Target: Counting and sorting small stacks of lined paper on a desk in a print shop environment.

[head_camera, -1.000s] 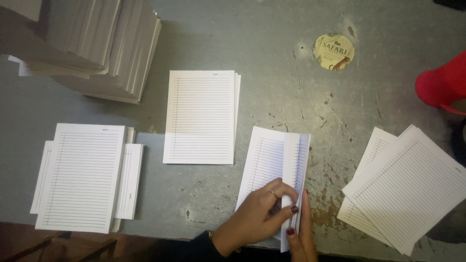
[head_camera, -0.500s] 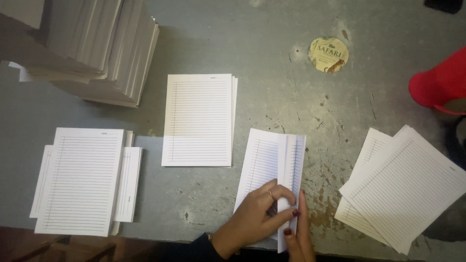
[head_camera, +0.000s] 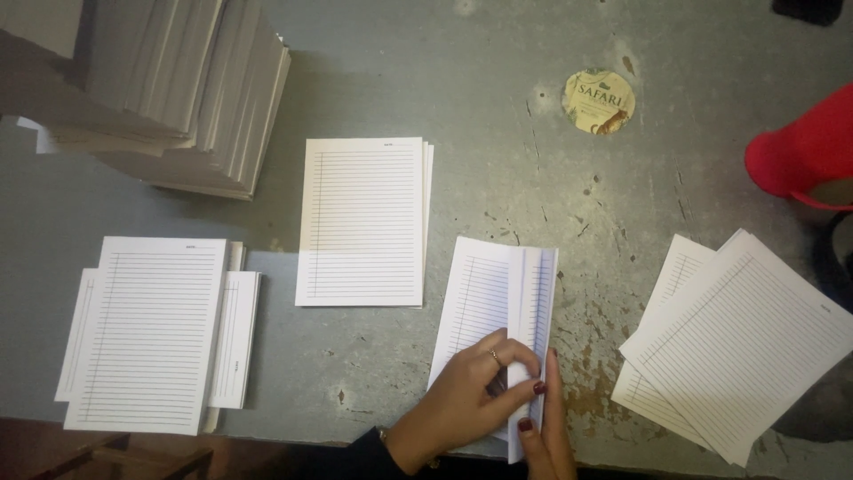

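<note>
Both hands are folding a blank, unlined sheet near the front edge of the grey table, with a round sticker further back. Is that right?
Not quite. The sheet under the left hand and right hand is lined, not blank, as the head view shows. The rest holds: both hands are folding it near the front edge of the grey table, and the round sticker lies further back.

the worn table top (head_camera: 498, 116) is grey-green, flecked with rusty brown patches and pale scuffs. every sheet is white with fine dark ruled lines and a thin margin line: the folded lined sheets (head_camera: 498, 302), the middle stack of lined paper (head_camera: 362, 220), the left stack (head_camera: 151, 333) and the fanned loose sheets (head_camera: 742, 342). the tall paper pile (head_camera: 169, 84) shows grey-white edges. the round sticker (head_camera: 599, 101) is cream-yellow with green lettering and a small brown animal. the plastic object (head_camera: 804, 151) at the edge is bright red. the left hand (head_camera: 466, 400) wears a gold-coloured ring and dark red nail polish; the right hand (head_camera: 544, 436) has the same dark red nails.
</note>
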